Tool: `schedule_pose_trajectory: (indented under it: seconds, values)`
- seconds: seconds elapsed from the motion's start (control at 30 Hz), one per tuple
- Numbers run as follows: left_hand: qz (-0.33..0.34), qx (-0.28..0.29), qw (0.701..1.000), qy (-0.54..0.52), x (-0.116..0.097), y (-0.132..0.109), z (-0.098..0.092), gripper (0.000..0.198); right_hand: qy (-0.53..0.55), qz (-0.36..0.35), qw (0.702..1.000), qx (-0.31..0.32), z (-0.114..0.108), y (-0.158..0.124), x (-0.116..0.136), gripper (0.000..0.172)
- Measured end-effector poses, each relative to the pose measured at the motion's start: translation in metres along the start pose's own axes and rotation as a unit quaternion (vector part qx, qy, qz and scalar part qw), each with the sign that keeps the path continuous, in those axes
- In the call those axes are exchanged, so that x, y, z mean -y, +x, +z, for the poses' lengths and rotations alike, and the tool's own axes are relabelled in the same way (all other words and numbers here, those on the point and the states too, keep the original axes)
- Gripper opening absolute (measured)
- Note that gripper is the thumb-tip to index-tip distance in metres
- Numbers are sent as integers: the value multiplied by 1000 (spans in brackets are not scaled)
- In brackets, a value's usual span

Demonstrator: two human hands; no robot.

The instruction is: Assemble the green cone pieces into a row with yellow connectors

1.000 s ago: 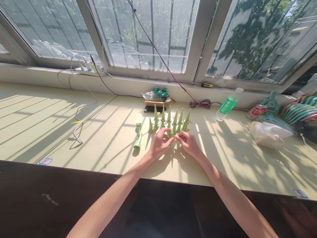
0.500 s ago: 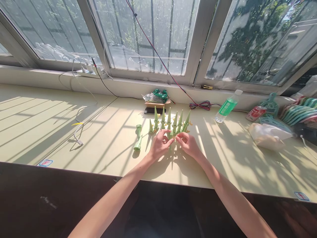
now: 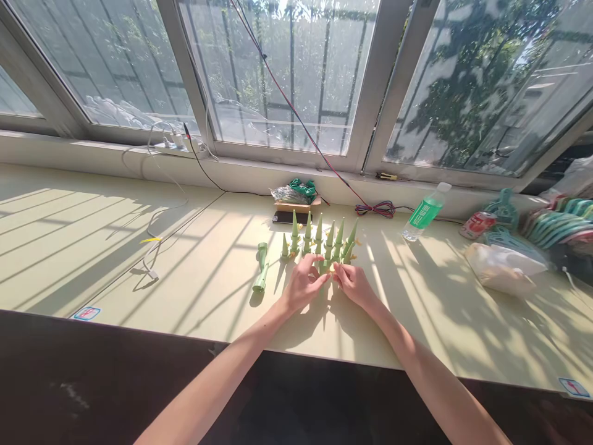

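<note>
Several green pointed cones (image 3: 319, 230) with small yellow bits at their sides stand upright in a cluster on the table. Just in front of them my left hand (image 3: 303, 283) is closed, thumb and fingers around a green cone piece (image 3: 323, 266) that they partly cover. My right hand (image 3: 356, 285) meets it from the other side, its fingertips pinched at a tiny yellowish bit (image 3: 331, 270) against that piece. What exactly this bit is cannot be made out. Left of my hands, two pale green flared tubes (image 3: 262, 267) lie nearly end to end.
Behind the cones are a dark phone (image 3: 291, 217) and a small box (image 3: 296, 206) with a clear bag and green material. A bottle (image 3: 425, 213), a red can (image 3: 478, 224) and a plastic bag (image 3: 503, 266) are to the right. A white cable (image 3: 151, 262) lies at left.
The whole scene sits slightly lower in the picture as the camera has tilted. Both hands stay together at the green piece, with the right fingers shifted a little.
</note>
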State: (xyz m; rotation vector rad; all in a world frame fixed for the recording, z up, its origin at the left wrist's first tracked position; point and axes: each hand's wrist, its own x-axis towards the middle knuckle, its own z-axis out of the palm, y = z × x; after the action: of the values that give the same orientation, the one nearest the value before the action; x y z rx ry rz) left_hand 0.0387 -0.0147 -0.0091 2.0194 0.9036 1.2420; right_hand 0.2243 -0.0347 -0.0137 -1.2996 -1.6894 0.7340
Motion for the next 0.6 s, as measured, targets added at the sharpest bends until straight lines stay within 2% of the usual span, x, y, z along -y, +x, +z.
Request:
schedule_pose_trajectory:
  seconds: [0.1,0.23,0.33,0.43,0.6]
  values:
    - [-20,-2,1000,-7,0,1,0,30,2,-8,1000,-7,-1,0,-1,57]
    - [-40,-15,999,-13,2,1,0,30,44,-19,999,3,-2,1,-6,40]
    - [-41,-15,999,-13,3,0,0,30,65,-20,998,15,-2,1,-9,38]
    - [-33,-5,999,-1,3,0,0,31,55,-16,998,19,-2,0,-7,41]
    - [-13,19,1000,5,4,0,1,37,23,-11,999,25,-2,-1,1,58]
